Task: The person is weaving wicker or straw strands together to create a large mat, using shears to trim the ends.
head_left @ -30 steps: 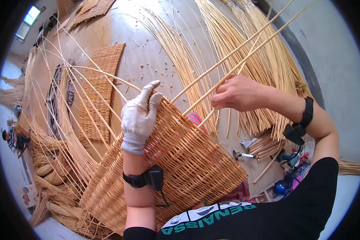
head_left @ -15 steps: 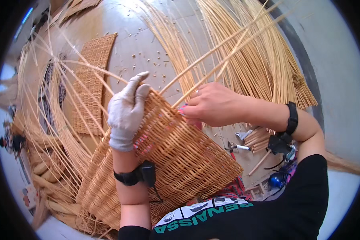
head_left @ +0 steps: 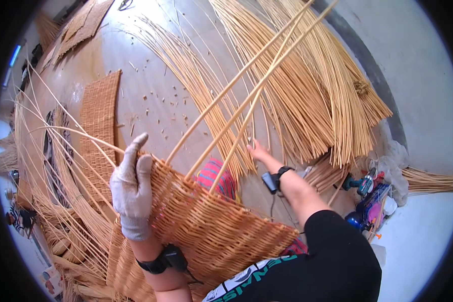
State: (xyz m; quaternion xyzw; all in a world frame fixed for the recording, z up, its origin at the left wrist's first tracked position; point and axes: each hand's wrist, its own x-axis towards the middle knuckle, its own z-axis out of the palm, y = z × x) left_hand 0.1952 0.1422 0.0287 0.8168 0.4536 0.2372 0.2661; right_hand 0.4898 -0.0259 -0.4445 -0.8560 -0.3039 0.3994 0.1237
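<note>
A half-woven wicker basket [head_left: 201, 226] leans across my lap, its top edge slanting down to the right. Several long rattan stakes [head_left: 226, 128] stand up out of that edge and fan away from me. My left hand [head_left: 133, 189], in a white glove with a grey cuff, grips the basket's upper left corner, thumb bent over the edge. Beyond the basket, my bare right hand [head_left: 258, 151] reaches down by the loose canes on the floor. Its fingers look closed and wear a ring; whatever they hold is too small to make out.
Big bundles of rattan canes [head_left: 297, 100] spread over the floor at far right. A finished woven panel [head_left: 98, 121] lies at left. Striped cloth [head_left: 216, 176] shows behind the basket. A cordless drill [head_left: 365, 182] sits at right among plastic bags. Cane offcuts litter the floor.
My right hand has left the basket edge by the stakes and stretched forward to the floor canes. The left hand keeps its grip; basket and hand sit lower and further left in view.
</note>
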